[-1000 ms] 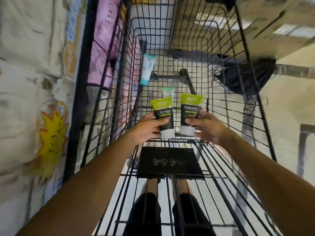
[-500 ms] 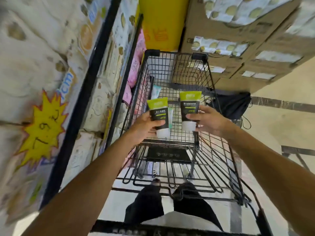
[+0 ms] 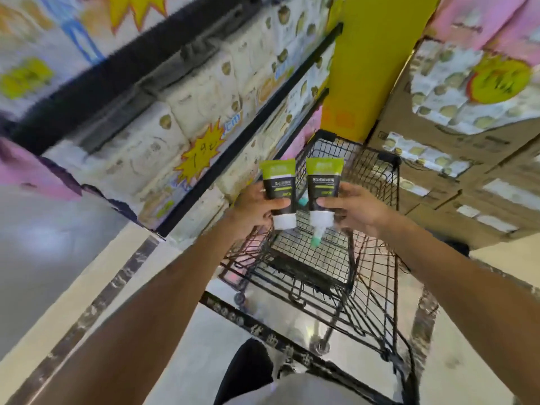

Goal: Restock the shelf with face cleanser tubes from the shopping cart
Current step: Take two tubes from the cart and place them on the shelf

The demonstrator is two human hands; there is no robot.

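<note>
Black-and-green tubes, one per hand, are held upright, white caps down, above the black wire cart. The left hand grips the left tube, thumb curled across its lower front, fingers behind it. The right hand grips the right tube in the same manner, thumb on the front near the cap. The two tubes stand side by side, just apart. A teal-capped tube shows directly below the right tube, partly hidden; whether it lies in the cart basket or hangs from the hand cannot be told. To the left runs a shelf of white wrapped packs with a yellow starburst price tag. Cardboard boxes are stacked to the right of the cart, and a yellow pillar rises beyond it.
</note>
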